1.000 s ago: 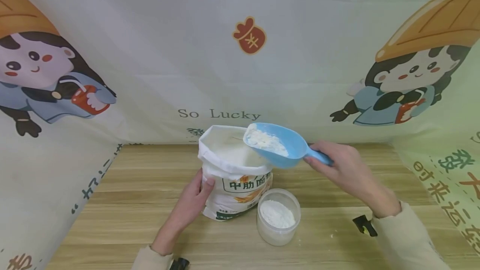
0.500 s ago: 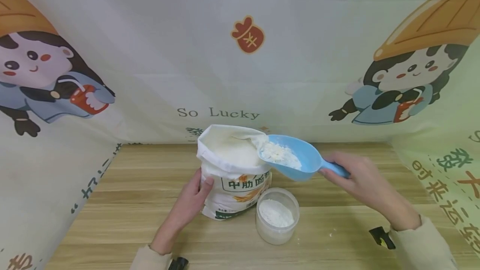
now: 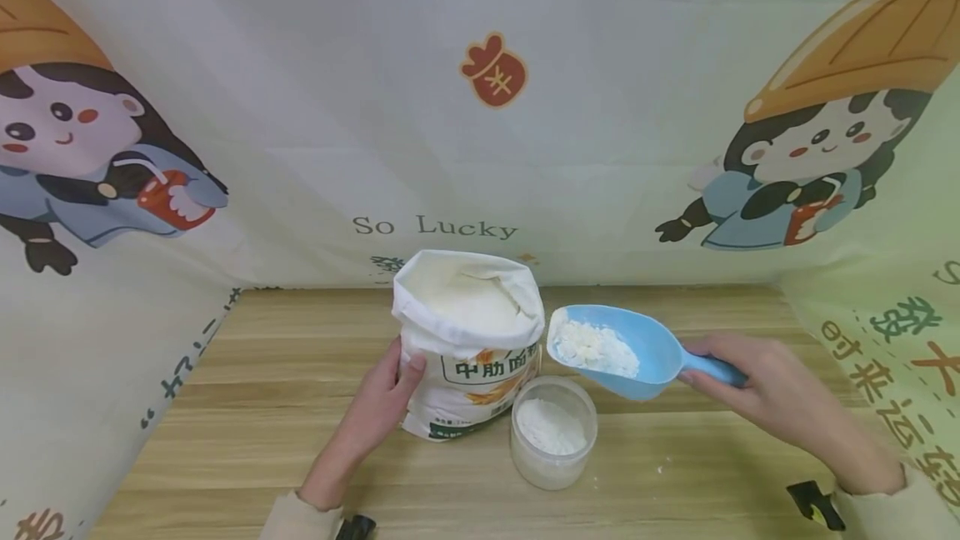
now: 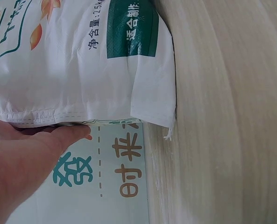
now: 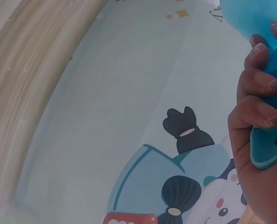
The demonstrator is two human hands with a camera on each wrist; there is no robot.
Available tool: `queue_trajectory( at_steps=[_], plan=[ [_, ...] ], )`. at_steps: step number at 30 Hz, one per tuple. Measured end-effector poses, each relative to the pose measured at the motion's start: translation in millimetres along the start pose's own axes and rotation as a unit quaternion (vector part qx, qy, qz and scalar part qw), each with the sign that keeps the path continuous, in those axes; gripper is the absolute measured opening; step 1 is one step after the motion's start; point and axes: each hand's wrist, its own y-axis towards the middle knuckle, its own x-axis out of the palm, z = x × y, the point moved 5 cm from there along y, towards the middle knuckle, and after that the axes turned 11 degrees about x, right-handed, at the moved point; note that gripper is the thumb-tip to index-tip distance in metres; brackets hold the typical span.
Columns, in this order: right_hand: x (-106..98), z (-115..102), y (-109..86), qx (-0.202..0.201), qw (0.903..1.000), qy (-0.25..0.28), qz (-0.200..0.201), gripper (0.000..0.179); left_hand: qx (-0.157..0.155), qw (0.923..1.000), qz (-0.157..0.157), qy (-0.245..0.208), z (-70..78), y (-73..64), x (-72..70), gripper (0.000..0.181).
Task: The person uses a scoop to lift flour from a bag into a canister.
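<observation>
In the head view my right hand (image 3: 772, 382) grips the handle of a light blue scoop (image 3: 656, 357) heaped with white flour (image 3: 596, 348). The right wrist view shows the fingers (image 5: 262, 84) curled round that handle, with white dust on them. The scoop is held level, just right of an open white flour bag (image 3: 468, 390) and above and behind a clear round tub (image 3: 551, 469). Flour lies inside both bag and tub. My left hand (image 3: 382, 394) holds the bag's left side, thumb in front; its other fingers are partly hidden behind the bag.
The wood-grain table (image 3: 300, 373) runs back to a printed cloth backdrop (image 3: 600, 107), which also closes in both sides. Small white specks (image 3: 660, 470) dot the table right of the tub.
My right hand has carried the loaded scoop rightward and down, from over the bag's mouth to beside its right rim. The left hand, bag and tub stay in place.
</observation>
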Motion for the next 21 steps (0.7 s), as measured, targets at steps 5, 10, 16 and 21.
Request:
queue_trajectory(
  at_steps=[5, 10, 16, 21],
  plan=[
    [-2.0, 2.8, -7.4, -0.021, 0.9997, -0.012, -0.006, 0.027, 0.002, 1.0000, -0.001, -0.001, 2.6, -0.9, -1.0, 0.050],
    [-3.5, 2.6, -12.6, -0.031, 0.9992, -0.011, -0.021, 0.026, -0.002, 1.0000, -0.001, 0.001, 2.0, -0.3, -1.0, 0.051],
    [-3.6, 1.4, -16.3, -0.036, 0.9983, -0.025, -0.039, 0.024, -0.010, 0.9999, -0.002, 0.002, -0.1, -0.2, -0.7, 0.052],
    [-3.8, 0.2, -17.3, -0.026, 0.9964, -0.041, -0.070, 0.021, -0.007, 1.0000, -0.003, 0.003, 0.4, -1.2, -0.9, 0.052]
  ],
)
